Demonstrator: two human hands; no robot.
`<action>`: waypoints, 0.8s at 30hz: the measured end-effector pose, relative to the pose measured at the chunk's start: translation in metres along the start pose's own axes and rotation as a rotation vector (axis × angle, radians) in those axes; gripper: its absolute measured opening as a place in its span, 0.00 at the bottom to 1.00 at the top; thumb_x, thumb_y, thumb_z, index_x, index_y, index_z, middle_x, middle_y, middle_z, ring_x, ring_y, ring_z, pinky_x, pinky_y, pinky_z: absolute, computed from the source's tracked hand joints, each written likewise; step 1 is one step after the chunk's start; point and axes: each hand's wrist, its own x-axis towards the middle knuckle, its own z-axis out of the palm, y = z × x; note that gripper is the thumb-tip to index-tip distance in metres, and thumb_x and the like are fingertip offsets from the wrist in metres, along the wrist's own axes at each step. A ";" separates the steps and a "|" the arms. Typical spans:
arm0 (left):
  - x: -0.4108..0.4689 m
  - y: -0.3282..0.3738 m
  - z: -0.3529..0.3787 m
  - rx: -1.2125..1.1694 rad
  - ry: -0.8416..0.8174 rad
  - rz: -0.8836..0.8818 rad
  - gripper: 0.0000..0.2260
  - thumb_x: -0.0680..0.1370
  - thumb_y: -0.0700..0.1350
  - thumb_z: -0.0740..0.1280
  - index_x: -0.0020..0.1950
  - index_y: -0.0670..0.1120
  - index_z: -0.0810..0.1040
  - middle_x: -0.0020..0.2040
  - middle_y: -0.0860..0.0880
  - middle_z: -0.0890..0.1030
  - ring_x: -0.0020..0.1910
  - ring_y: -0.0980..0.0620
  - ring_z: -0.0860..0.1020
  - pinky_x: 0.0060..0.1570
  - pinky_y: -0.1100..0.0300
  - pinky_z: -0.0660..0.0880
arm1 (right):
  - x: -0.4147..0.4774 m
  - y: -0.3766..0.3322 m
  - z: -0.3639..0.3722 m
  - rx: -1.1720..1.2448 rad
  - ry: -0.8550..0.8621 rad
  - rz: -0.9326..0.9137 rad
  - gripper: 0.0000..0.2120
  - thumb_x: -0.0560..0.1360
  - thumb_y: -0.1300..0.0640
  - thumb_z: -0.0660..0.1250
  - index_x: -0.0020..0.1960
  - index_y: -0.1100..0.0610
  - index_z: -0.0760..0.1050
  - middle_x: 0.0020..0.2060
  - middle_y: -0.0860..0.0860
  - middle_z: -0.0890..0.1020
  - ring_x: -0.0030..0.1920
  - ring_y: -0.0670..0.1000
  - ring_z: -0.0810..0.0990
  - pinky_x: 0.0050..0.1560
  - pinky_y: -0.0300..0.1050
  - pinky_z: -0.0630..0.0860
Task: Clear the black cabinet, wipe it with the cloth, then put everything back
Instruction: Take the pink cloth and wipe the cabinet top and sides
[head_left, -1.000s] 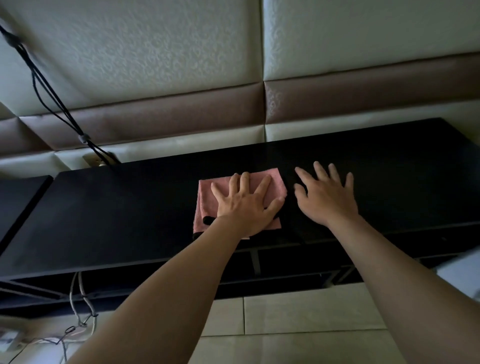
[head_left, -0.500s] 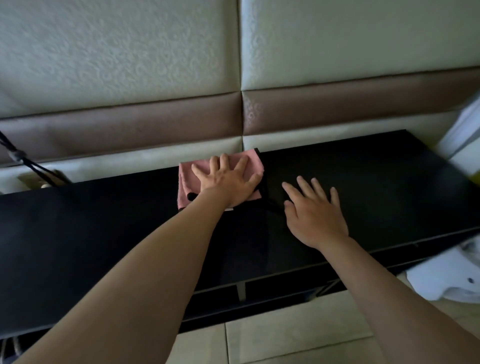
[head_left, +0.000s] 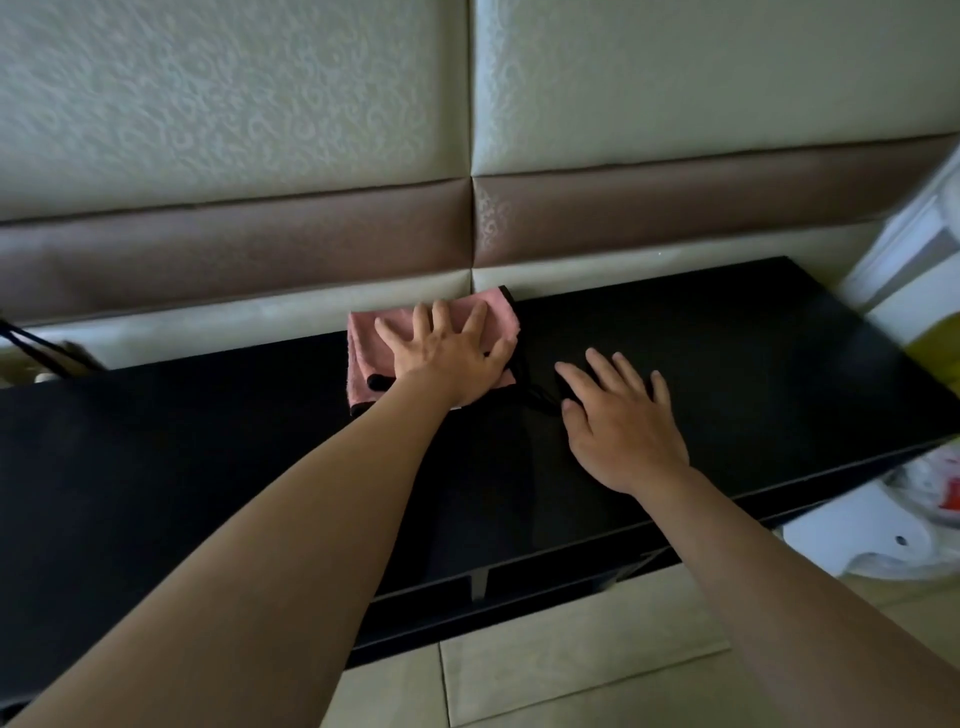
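Left hand (head_left: 448, 359), fingers spread, presses flat on the folded pink cloth (head_left: 363, 343) at the rear edge of the black cabinet (head_left: 737, 364) top. Right hand (head_left: 623, 423), fingers spread, rests flat on the bare top just beside the cloth.

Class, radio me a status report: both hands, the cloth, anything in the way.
Left hand open, pressing pink cloth flat at back edge of cabinet. Right hand open, flat on the top beside it. In the way: only that hand.
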 end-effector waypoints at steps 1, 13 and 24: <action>-0.004 0.001 0.000 -0.002 -0.010 -0.005 0.34 0.77 0.72 0.39 0.81 0.60 0.46 0.81 0.43 0.50 0.80 0.39 0.46 0.67 0.23 0.43 | 0.001 0.000 0.000 0.002 -0.003 0.001 0.25 0.83 0.42 0.46 0.80 0.39 0.51 0.82 0.48 0.51 0.81 0.54 0.45 0.78 0.65 0.44; -0.131 0.044 0.012 -0.003 -0.067 0.023 0.33 0.78 0.72 0.39 0.81 0.61 0.42 0.83 0.44 0.43 0.81 0.40 0.40 0.68 0.23 0.39 | -0.001 0.005 -0.008 0.042 -0.051 -0.035 0.25 0.83 0.46 0.48 0.80 0.40 0.52 0.82 0.49 0.52 0.81 0.56 0.48 0.78 0.67 0.45; -0.188 0.075 0.020 -0.004 -0.099 -0.017 0.33 0.79 0.70 0.39 0.81 0.59 0.40 0.82 0.43 0.41 0.80 0.39 0.38 0.67 0.23 0.36 | -0.009 0.005 -0.009 0.050 -0.047 -0.048 0.24 0.85 0.45 0.46 0.81 0.41 0.53 0.82 0.49 0.53 0.81 0.56 0.47 0.78 0.66 0.45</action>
